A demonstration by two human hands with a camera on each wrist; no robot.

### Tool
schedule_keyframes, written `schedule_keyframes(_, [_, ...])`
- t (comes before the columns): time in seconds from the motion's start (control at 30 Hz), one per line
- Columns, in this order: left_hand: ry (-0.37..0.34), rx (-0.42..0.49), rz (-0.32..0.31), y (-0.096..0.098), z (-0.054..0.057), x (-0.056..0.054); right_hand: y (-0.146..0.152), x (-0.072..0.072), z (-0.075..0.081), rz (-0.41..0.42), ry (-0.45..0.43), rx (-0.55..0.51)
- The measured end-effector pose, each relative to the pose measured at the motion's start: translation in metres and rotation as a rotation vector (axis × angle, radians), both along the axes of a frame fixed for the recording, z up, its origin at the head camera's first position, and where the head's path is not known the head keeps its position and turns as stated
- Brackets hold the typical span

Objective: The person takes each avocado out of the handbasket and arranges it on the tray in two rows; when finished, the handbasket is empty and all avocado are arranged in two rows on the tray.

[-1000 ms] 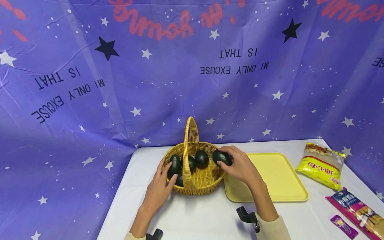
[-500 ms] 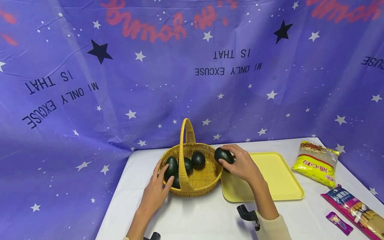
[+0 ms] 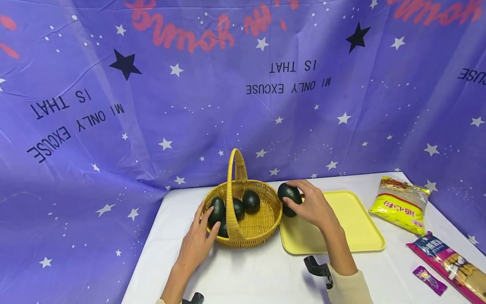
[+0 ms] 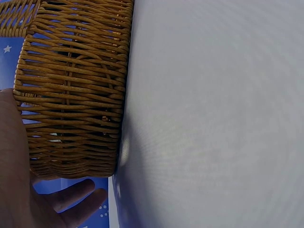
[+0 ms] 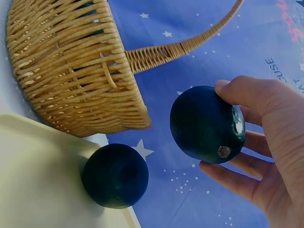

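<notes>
My right hand (image 3: 313, 204) holds a dark green avocado (image 3: 289, 193) between thumb and fingers, just past the basket's right rim. In the right wrist view, its stem scar shows on the held avocado (image 5: 206, 126). Below it, another avocado (image 5: 115, 175) sits at the edge of the yellow tray (image 3: 351, 223). Several avocados, one of them (image 3: 251, 201) near the back, lie in the yellow wicker basket (image 3: 262, 241). My left hand (image 3: 197, 240) rests at the basket's left rim with fingers fairly straight, next to an avocado (image 3: 217, 207). The left wrist view shows the woven basket side (image 4: 76, 90).
The tray stands right against the basket. A tall handle (image 3: 230, 181) arches over the basket. Farther right lie a yellow food bag (image 3: 400, 207), a pink snack pack (image 3: 452, 264) and a small purple packet (image 3: 430, 280). A purple star-printed cloth (image 3: 212, 105) hangs behind the white table.
My right hand has lifted the avocado from the basket's right side and carried it right, over the tray. The left hand stays at the basket rim. The head view has shifted slightly.
</notes>
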State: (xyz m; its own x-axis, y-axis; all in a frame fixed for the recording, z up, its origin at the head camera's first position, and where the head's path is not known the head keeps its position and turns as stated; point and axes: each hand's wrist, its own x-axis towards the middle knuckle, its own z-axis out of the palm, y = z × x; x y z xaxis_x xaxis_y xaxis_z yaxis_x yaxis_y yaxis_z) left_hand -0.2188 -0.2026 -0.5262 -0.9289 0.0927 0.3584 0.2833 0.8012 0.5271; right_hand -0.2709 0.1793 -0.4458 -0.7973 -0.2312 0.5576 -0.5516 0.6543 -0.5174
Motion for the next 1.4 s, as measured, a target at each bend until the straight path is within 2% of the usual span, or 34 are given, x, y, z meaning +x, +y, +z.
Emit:
schedule_keyframes(0.8, [-0.008,-0.014,0.004,0.000,0.002,-0.001,0.019,-0.005,-0.007,-0.071,-0.025,-0.003])
schedule_keyframes(1.1, [-0.007,-0.006,0.008,0.000,0.002,-0.001,0.030,-0.007,-0.009,-0.103,0.014,-0.008])
schedule_keyframes(1.4, [-0.018,-0.005,0.011,0.001,0.000,-0.001,0.040,-0.007,-0.013,-0.134,-0.019,-0.009])
